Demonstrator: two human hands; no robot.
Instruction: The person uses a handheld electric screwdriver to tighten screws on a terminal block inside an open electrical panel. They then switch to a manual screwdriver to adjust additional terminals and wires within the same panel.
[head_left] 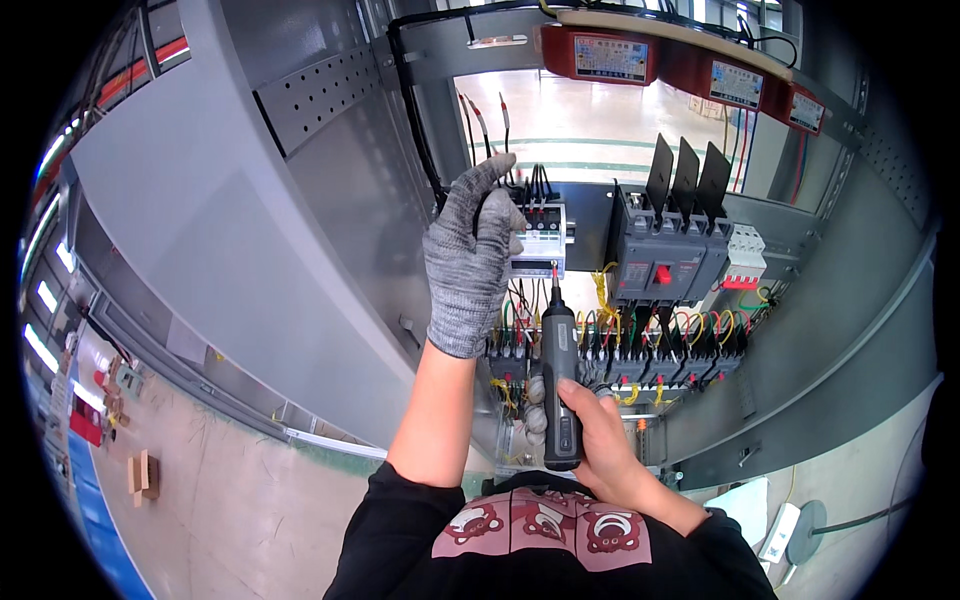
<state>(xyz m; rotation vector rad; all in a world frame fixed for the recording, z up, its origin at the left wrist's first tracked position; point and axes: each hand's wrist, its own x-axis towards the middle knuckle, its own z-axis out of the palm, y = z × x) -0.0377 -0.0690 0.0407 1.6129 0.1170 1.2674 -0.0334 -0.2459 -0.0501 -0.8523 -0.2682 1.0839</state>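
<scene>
Screwdriver held in right grip, tip at module; left grip can't be told; upper wires look seated, three wire ends loose.

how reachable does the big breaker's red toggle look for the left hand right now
Probably yes: nothing covers the red toggle, though the left hand would likely have to pass around the screwdriver between them.

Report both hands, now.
Left hand: fingers partly bent beside the white module; any grip cannot be told.
Right hand: closed, holding the dark screwdriver.
</scene>
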